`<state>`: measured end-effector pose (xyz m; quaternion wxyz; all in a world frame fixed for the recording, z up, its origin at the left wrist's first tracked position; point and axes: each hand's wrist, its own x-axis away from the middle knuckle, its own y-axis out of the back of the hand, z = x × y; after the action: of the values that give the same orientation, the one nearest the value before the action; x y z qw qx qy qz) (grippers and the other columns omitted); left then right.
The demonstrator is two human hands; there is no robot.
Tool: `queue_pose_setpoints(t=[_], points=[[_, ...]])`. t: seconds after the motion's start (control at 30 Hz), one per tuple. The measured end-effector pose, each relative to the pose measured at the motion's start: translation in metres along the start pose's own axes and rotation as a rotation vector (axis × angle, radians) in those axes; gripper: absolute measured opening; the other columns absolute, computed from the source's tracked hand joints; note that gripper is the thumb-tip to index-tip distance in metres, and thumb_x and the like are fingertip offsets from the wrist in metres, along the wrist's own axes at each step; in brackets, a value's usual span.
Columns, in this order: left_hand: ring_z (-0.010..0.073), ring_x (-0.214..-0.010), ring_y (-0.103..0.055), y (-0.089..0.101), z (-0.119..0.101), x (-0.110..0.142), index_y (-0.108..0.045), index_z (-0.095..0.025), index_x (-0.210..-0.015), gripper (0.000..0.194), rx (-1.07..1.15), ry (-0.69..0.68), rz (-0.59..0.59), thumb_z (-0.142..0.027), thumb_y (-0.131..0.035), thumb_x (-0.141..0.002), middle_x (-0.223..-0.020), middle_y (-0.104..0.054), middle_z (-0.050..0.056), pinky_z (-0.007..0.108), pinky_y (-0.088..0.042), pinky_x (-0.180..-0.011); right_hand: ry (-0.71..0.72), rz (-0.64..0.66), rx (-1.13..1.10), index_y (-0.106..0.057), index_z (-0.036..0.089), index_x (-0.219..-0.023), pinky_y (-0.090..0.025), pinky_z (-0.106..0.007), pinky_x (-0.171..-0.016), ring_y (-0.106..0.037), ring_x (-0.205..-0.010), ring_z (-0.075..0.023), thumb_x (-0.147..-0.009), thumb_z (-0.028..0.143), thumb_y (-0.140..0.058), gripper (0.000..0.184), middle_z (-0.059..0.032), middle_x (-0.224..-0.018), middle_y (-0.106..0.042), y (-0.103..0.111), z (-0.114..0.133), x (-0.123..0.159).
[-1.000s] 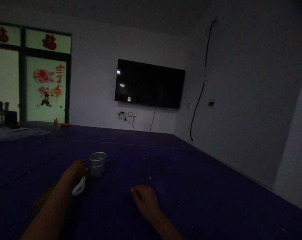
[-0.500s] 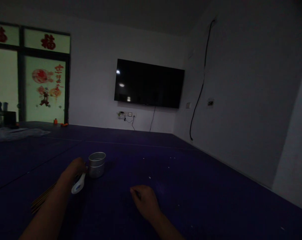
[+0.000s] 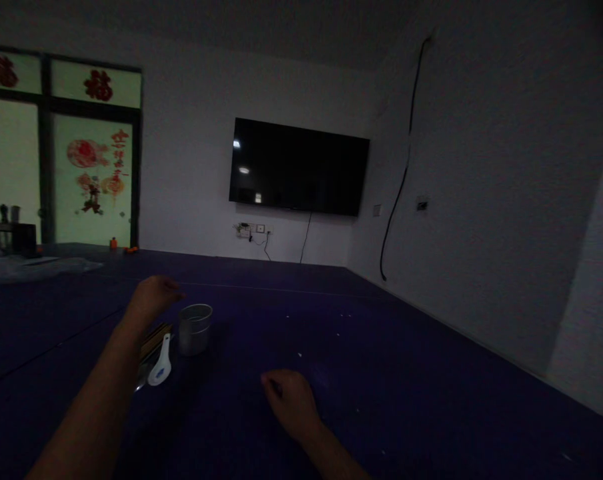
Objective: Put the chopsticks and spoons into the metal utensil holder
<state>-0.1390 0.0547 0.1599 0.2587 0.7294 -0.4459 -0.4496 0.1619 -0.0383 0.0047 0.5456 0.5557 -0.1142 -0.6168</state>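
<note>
My left hand hovers just left of the metal cup, near its rim, with loosely bent fingers and nothing visible between them. Below it, a white ceramic soup spoon with a blue mark lies on the dark purple table, handle pointing away from me. Beside the spoon is a bundle of chopsticks, partly covered by my left forearm. A shiny metal piece peeks out there, mostly hidden. Resting on the table to the right, my right hand is curled closed, with nothing visible in it.
Small white scraps are scattered across the table's right half. Clear plastic sheeting lies at the far left, near a dark stand. Small orange objects sit at the back edge. A television hangs on the wall beyond.
My left hand has let go of the white soup spoon and lifted up and away from it, leaving the spoon beside the chopsticks. My right hand has stayed in place.
</note>
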Motion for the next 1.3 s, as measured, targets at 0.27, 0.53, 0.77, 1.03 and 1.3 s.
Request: queue_pose_setpoints(t=[0.27,0.53,0.77,1.03,1.3], points=[[0.0118,-0.047,-0.046,-0.067,-0.089,0.109,-0.049,-0.019,-0.055,0.039,0.123,-0.293,-0.327,-0.034,-0.037,-0.088,-0.050,-0.053,0.000,0.024,-0.031,-0.051,-0.088,-0.151,0.154,-0.062,0.021,-0.062,-0.026,-0.024,-0.051,-0.055,-0.053,-0.0120,-0.093,0.035,-0.039,0.041,-0.0005,-0.058,-0.063,0.004,0.000,0.001],[0.0169,-0.049,-0.059,-0.161,-0.086,0.194,-0.060,-0.021,-0.070,0.020,-0.126,-0.816,0.114,-0.012,-0.044,-0.079,-0.059,-0.067,0.006,0.024,-0.033,-0.045,-0.200,-0.228,0.149,-0.059,0.020,-0.059,-0.024,-0.026,-0.049,-0.056,-0.051,-0.0128,-0.097,0.046,-0.023,0.058,-0.0040,-0.057,-0.064,0.015,-0.002,-0.001],[0.0180,-0.050,-0.060,-0.156,-0.086,0.192,-0.057,-0.020,-0.069,0.018,-0.069,-0.914,0.133,-0.012,-0.045,-0.078,-0.058,-0.066,0.005,0.025,-0.036,-0.045,-0.184,-0.151,0.242,-0.062,0.020,-0.061,-0.023,-0.027,-0.049,-0.058,-0.052,-0.0141,-0.097,0.045,-0.027,0.056,-0.0054,-0.058,-0.066,0.015,0.003,-0.001],[0.0129,-0.047,-0.053,-0.153,-0.076,0.178,-0.052,-0.019,-0.060,0.021,-0.039,-0.740,0.128,-0.011,-0.043,-0.076,-0.051,-0.057,0.000,0.022,-0.026,-0.045,-0.170,-0.122,0.312,-0.064,0.020,-0.062,-0.024,-0.026,-0.049,-0.060,-0.054,-0.0135,-0.097,0.042,-0.028,0.054,-0.0044,-0.061,-0.067,0.015,0.004,0.001],[0.0125,-0.050,-0.053,-0.154,-0.078,0.178,-0.056,-0.019,-0.062,0.021,-0.063,-0.731,0.155,-0.008,-0.043,-0.075,-0.055,-0.059,0.000,0.023,-0.024,-0.046,-0.182,-0.091,0.306,-0.064,0.021,-0.063,-0.025,-0.025,-0.049,-0.060,-0.054,-0.0129,-0.096,0.041,-0.032,0.050,-0.0030,-0.061,-0.067,0.014,0.005,0.001]])
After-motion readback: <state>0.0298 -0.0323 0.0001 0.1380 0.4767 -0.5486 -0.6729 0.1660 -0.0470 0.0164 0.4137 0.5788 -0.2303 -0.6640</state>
